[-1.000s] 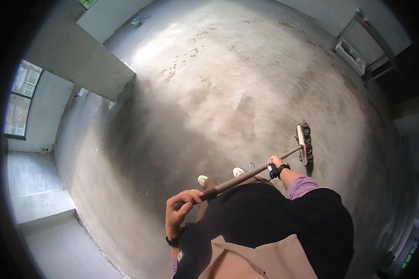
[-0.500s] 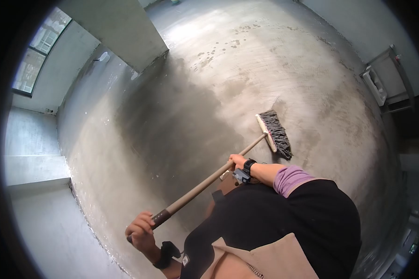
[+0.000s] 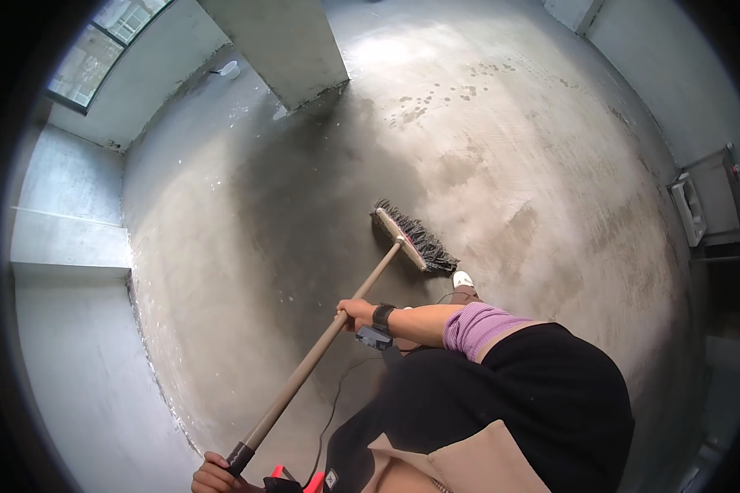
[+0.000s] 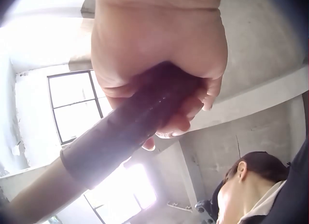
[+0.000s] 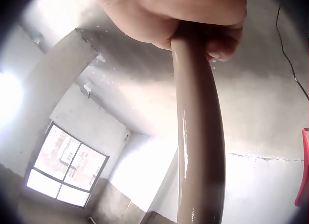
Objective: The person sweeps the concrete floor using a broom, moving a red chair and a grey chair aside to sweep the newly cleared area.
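Note:
A mop with a pale flat head and dark grey strands (image 3: 426,244) is over the damp concrete floor in the middle of the head view. Its long brown handle (image 3: 300,374) slants down toward the lower left. My right hand (image 3: 355,313) grips the handle partway along; in the right wrist view the fingers curl round the glossy pole (image 5: 198,127). At the upper end, my left hand (image 3: 214,475) holds the dark sleeve (image 4: 116,132), with palm and fingers wrapped round it in the left wrist view.
A concrete pillar (image 3: 284,49) stands beyond the dark wet patch. A pale ledge (image 3: 70,246) runs along the left, and a white basin (image 3: 689,209) is by the right wall. A thin cable (image 3: 337,403) hangs near my body. My white shoe (image 3: 463,279) is close to the mop head.
The mop head has swung left across the floor, from the right side to the wet patch. Both hands have moved left and downward in view, still gripping the handle. The head view has turned.

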`<state>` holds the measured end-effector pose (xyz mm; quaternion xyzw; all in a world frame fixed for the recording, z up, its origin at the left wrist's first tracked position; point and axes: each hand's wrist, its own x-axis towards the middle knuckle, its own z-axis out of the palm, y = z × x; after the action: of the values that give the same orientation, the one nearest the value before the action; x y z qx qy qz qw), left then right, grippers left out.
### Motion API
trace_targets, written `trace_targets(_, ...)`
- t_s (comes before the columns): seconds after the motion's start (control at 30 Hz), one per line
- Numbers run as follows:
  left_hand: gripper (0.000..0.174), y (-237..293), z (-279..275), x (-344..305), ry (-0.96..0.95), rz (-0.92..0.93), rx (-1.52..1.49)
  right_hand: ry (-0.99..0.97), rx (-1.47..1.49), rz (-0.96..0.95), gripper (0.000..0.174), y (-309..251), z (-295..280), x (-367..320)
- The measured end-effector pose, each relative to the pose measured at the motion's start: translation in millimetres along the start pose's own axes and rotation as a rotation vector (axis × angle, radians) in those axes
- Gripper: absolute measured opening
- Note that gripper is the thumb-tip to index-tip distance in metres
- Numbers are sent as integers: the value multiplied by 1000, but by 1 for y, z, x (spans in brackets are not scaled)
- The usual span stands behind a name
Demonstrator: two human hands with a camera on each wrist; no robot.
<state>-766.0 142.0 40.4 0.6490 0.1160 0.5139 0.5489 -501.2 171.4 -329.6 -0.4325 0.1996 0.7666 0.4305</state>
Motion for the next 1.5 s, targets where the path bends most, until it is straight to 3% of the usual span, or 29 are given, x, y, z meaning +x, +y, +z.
trace_targets(0.1, 39, -27, 15, 6, 87, -28, 16, 11, -28, -32, 6, -15, -28, 8)
trace_targets(0.3, 38, -116, 84, 4, 152, -71, -89, 30, -124, -124, 12, -81, -162, 19)
trace_targets(0.4, 38, -159, 127, 16, 108, -155, -155, 265, -208, -134, 18, -125, -225, 6)
trace_targets(0.6, 36, -230, 209, 28, 156, -330, -348, 420, -206, -162, 24, -189, -347, -73)
trace_targets(0.63, 34, -240, 218, 26, 145, -367, -368, 442, -201, -119, 24, -194, -418, -31)
trace_targets(0.67, 32, -250, 226, 22, 134, -405, -389, 510, -163, -194, 24, -199, -386, -95)
trace_targets(0.7, 31, -258, 235, 18, 123, -445, -412, 531, -240, -171, 24, -204, -459, -57)
trace_targets(0.77, 29, -269, 257, 13, 65, -504, -435, 415, -118, -153, 20, -209, -545, -38)
trace_targets(0.8, 28, -273, 265, 10, 35, -533, -445, 472, -14, -212, 19, -208, -558, -50)
trace_targets(0.93, 27, -266, 283, 18, -191, -808, -411, 565, 72, -219, 18, -207, -584, -101)
trace_targets(1.13, 22, -253, 278, 39, -254, -825, -354, 556, 101, -194, 18, -195, -574, -97)
trace_targets(1.33, 20, -232, 218, 59, -200, -713, -348, 432, -7, -184, 18, -187, -494, -49)
trace_targets(1.4, 20, -226, 188, 64, -155, -676, -307, 336, 13, -90, 21, -189, -476, 8)
trace_targets(1.47, 21, -219, 155, 68, -116, -620, -274, 304, -44, -71, 22, -194, -389, -31)
trace_targets(1.5, 23, -213, 139, 70, -81, -586, -286, 240, -51, -27, 22, -193, -371, -20)
